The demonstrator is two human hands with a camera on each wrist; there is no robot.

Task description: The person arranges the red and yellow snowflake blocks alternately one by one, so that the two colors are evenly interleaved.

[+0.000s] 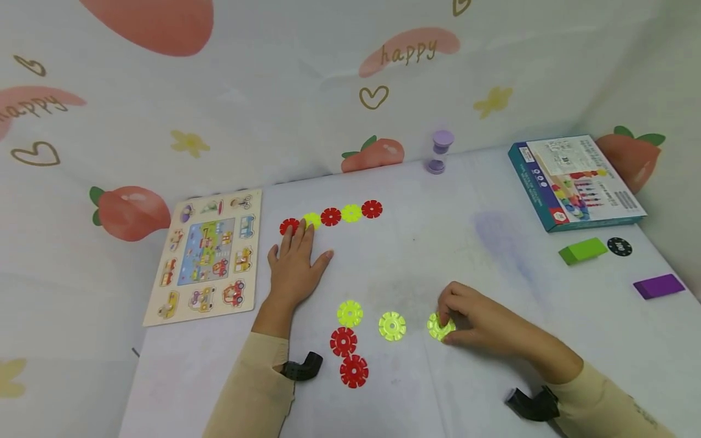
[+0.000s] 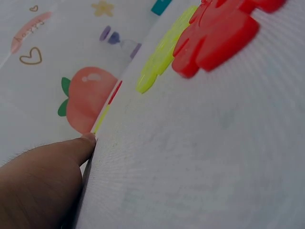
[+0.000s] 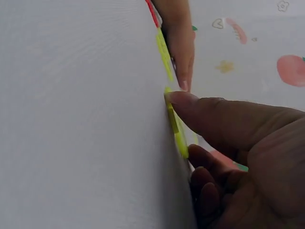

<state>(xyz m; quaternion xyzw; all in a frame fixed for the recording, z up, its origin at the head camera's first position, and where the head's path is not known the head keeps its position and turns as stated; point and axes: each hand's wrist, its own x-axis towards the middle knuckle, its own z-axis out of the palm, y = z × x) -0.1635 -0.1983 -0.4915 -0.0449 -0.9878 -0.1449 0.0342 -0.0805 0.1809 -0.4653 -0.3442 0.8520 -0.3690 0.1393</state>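
Note:
A row of interlocking plastic discs, red (image 1: 331, 216) and yellow-green (image 1: 352, 213) by turns, lies toward the back of the table. My left hand (image 1: 296, 271) lies flat with straight fingers; its fingertips touch the row's left end, partly covering a red disc and a yellow-green one. With thumb and fingers, my right hand (image 1: 487, 319) pinches the edges of a yellow-green disc (image 3: 172, 117) at the table surface. To its left lies a loose yellow-green disc (image 1: 392, 326). Further left, another yellow-green disc (image 1: 350, 313) stands above two red discs (image 1: 343, 342) in a column.
A wooden picture puzzle board (image 1: 249, 298) is on the left. At the back stands a purple sand timer (image 1: 440, 152). On the right lie a boxed set (image 1: 580, 182), a green block (image 1: 583, 250), a black round chip (image 1: 620, 246) and a purple block (image 1: 659, 286).

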